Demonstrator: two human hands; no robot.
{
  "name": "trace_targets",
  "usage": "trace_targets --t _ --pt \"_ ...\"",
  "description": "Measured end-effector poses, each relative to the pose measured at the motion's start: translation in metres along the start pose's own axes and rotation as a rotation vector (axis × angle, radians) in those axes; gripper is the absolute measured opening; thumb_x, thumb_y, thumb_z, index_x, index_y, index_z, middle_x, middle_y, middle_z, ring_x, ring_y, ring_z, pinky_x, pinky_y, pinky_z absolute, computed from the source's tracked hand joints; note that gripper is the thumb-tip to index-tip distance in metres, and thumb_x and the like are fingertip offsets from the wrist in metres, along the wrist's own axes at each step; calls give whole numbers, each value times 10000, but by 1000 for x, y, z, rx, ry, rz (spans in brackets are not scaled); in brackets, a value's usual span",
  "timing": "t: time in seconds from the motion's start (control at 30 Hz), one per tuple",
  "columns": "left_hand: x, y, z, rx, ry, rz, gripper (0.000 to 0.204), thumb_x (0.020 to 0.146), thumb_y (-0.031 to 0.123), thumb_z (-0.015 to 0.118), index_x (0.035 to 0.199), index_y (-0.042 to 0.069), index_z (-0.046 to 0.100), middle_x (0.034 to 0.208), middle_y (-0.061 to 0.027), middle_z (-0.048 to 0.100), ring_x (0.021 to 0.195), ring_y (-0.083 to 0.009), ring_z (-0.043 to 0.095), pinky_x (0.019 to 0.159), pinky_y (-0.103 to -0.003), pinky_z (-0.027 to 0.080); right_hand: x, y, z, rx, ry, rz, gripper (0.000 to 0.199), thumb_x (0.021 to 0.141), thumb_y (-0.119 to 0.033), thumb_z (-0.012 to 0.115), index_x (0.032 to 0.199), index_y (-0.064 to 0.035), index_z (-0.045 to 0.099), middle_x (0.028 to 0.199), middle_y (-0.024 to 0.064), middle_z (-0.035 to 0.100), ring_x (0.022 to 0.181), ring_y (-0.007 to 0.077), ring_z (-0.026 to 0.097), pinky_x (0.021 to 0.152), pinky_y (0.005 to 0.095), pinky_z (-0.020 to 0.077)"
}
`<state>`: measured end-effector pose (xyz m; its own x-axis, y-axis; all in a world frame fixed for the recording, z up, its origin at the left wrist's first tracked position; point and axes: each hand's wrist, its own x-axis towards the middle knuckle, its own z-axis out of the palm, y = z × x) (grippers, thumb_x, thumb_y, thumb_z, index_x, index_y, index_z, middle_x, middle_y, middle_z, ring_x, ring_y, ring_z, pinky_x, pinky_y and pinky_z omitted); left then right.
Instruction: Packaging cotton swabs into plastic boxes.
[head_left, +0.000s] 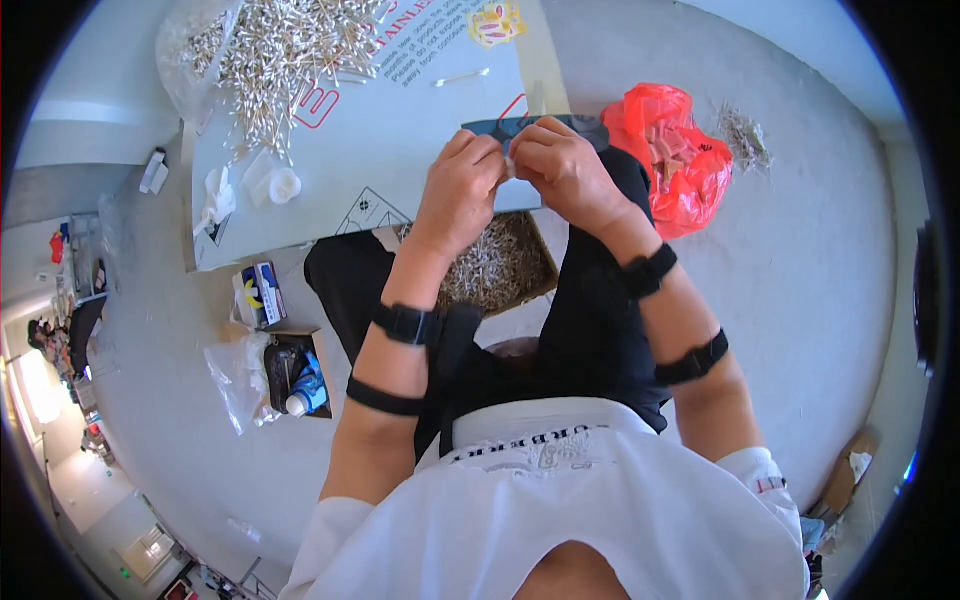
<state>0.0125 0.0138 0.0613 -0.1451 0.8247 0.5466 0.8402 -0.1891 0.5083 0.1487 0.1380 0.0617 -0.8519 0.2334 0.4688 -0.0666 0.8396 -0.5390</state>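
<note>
Whitish piece [511, 170], between left grip [463, 190], right grip [570, 172]

hands [466, 185]: two | black straps [405, 324]: four, two left and two right | tabletop [400, 165]: one | heaps: three, namely one on tabletop [290, 85], one in box [546, 262], one on floor [785, 290]; their pieces are too many for counting | red bag [692, 195]: one | blue bottle [309, 385]: one
</note>
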Motion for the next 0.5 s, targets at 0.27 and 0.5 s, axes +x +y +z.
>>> trace_targets --t 0.27,0.5 --pt "-19 -3 -1 -34 1 -100 227 670 -36 733 871 29 650 929 -62 621 887 -268 603 733 -363 526 -20 0 -1 284 103 301 125 798 54 669 912 5 649 898 86 659 814 218 650 746 276 511" --pt "-10 3 0 -19 -77 -85 403 657 -48 749 1034 84 693 957 -56 628 907 -249 605 762 -353 533 -15 -4 3 360 61 474 135 813 65 665 929 8 626 906 64 670 849 129 643 757 270 519"
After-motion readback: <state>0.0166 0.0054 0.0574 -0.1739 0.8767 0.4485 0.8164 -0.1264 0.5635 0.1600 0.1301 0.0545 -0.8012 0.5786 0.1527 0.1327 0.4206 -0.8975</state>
